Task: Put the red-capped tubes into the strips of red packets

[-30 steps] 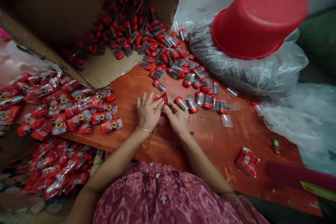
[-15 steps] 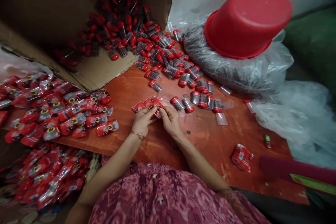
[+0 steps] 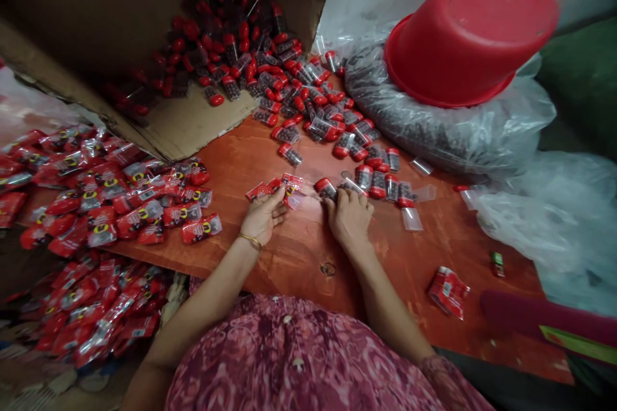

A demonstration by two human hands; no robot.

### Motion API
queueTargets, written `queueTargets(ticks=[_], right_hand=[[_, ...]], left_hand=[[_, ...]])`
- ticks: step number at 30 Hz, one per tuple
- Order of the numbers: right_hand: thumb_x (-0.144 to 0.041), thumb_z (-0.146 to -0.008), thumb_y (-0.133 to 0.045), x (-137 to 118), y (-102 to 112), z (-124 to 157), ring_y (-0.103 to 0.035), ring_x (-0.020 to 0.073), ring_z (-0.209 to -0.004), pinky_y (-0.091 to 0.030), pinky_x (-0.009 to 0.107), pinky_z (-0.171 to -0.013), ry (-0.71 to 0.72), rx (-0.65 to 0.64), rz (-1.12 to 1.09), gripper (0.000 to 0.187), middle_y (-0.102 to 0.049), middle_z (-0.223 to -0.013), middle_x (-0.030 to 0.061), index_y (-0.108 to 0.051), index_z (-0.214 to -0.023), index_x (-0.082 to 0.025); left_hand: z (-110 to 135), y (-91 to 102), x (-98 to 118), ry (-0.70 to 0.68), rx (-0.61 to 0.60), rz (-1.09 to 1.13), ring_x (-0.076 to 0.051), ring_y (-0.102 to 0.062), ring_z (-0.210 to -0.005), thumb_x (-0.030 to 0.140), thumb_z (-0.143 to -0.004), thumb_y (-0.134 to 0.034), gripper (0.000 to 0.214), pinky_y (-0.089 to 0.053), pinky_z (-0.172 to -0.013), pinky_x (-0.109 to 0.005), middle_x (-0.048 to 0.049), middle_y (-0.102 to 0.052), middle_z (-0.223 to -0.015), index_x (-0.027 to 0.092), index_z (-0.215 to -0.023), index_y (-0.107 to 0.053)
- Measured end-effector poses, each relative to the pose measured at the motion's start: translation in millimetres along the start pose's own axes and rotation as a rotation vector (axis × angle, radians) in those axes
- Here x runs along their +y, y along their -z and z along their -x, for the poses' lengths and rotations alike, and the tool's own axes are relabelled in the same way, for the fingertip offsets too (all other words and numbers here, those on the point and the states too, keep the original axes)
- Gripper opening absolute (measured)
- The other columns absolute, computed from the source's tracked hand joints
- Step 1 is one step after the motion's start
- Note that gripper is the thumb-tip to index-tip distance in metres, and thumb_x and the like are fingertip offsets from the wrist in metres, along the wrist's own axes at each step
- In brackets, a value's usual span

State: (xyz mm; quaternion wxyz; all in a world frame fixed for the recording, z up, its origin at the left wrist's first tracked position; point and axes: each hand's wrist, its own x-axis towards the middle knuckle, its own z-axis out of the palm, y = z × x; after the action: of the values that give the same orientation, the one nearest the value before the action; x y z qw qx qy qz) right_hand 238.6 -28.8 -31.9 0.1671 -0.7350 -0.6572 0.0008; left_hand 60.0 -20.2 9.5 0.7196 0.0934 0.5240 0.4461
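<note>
Our left hand pinches red sachets; our right hand closes, fingers curled, on a red-capped vial. We judge neighbouring vials could get knocked and roll across the table toward its right edge.

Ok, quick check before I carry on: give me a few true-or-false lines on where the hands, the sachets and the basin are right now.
1. The left hand holds a strip of red sachets. True.
2. The right hand rests on the red basin. False: it is at the capped tubes on the board, well short of the basin.
3. The basin lies upside down on a clear bag of dark contents. True.
4. The carton stands upright and shut. False: it lies on its side, open, with tubes spilling out.
5. Packed sachets are heaped to the person's left. True.
</note>
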Motion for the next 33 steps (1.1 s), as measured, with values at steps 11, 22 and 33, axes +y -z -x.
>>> queueTargets(ticks=[11,22,33], right_hand=[[-0.044,-0.073,-0.061,-7,57,29,-0.046,0.0087,-0.04,-0.037,0.022,-0.04,-0.121,-0.408,-1.182,0.029,-0.057,-0.061,-0.0018,-0.057,-0.084,-0.018],[-0.042,-0.071,-0.063,-27,42,31,-0.042,0.0079,-0.043,-0.035,0.021,-0.039,-0.171,-0.343,-1.214,0.026,-0.052,-0.057,-0.0035,-0.059,-0.08,-0.018],[-0.043,-0.078,-0.057,-46,27,40,-0.041,0.0068,-0.039,-0.036,0.022,-0.038,-0.217,-0.152,-1.248,0.027,-0.055,-0.062,-0.0034,-0.055,-0.091,-0.019]], left_hand=[[4,-2.5,0,-0.039,-0.006,0.002,-0.007,-0.057,-0.05,0.04,-0.043,-0.083,0.04,-0.043,-0.051,-0.018,0.0029,-0.063,-0.057,0.016,-0.068,-0.063],[13,-7.4,3,-0.165,-0.093,-0.084,-0.009,-0.057,-0.056,0.04,-0.045,-0.081,0.035,-0.045,-0.059,-0.022,0.0007,-0.066,-0.062,0.013,-0.06,-0.064],[12,-17.2,-19,-0.189,-0.103,0.0,-0.007,-0.055,-0.054,0.029,-0.039,-0.084,0.037,-0.045,-0.057,-0.02,0.0016,-0.064,-0.061,0.012,-0.064,-0.061]])
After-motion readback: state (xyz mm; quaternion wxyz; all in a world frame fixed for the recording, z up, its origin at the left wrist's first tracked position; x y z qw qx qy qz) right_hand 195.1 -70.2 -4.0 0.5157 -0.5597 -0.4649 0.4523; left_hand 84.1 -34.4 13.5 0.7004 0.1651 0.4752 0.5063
